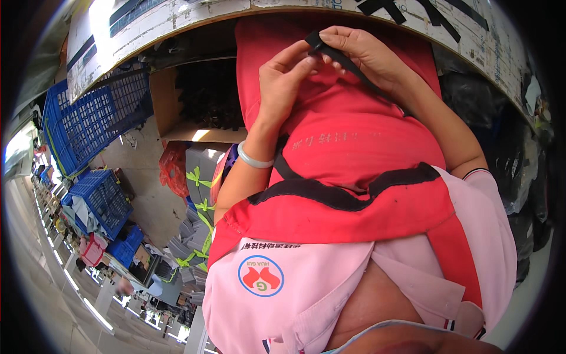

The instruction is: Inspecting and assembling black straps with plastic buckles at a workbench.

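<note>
A black webbing strap (361, 75) is held up in front of my red apron (348, 124), just short of the worktable's edge. My right hand (368, 53) pinches its folded upper end between thumb and fingers. From there the strap slants down along the palm toward my right wrist. My left hand (282, 79), with a pale bangle on the wrist, is closed at the same end, thumb and forefinger meeting by the fold. A small dark piece seems to sit at the fold, too small to make out.
Ahead is the worn white worktable edge (177, 29) with black strips on it. Under it stands a cardboard box (168, 103) of dark pieces. To the left are blue plastic crates (88, 127), a red bag (172, 168) and grey bundles with yellow-green ties. Black plastic bags (501, 153) lie right.
</note>
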Tool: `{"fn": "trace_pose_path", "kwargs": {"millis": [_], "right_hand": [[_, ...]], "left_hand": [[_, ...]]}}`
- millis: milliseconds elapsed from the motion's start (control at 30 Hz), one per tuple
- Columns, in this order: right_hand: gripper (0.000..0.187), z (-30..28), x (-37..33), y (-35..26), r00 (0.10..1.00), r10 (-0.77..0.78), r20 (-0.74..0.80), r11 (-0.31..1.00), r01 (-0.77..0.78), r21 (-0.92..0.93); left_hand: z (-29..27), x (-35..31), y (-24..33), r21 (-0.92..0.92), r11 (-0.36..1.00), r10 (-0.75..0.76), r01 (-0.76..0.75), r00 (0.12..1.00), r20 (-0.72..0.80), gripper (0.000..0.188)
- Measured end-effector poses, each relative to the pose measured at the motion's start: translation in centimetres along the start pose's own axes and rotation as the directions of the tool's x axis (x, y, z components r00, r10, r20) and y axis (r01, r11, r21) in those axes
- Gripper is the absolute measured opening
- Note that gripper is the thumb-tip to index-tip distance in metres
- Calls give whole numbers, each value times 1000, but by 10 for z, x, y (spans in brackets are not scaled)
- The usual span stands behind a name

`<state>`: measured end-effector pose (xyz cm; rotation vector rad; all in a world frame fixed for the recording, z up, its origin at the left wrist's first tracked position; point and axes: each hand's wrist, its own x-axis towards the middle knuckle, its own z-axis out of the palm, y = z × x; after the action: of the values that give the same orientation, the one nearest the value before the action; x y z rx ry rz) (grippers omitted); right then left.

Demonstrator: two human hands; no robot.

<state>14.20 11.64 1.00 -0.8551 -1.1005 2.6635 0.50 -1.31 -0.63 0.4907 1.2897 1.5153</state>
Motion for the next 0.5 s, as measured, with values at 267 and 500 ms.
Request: {"fn": "trace_pose_path", "kwargs": {"millis": [267,500], "right_hand": [[17,6,-3,10,783,-612,110,637,571,-518],[19,17,-18,-16,972,-205,-112,815,106,-569]], "left_hand": [[-1,8,2,-105,990,-98,92,994,-57,25],[6,3,9,153,969,210,-191,971,-115,20]]}}
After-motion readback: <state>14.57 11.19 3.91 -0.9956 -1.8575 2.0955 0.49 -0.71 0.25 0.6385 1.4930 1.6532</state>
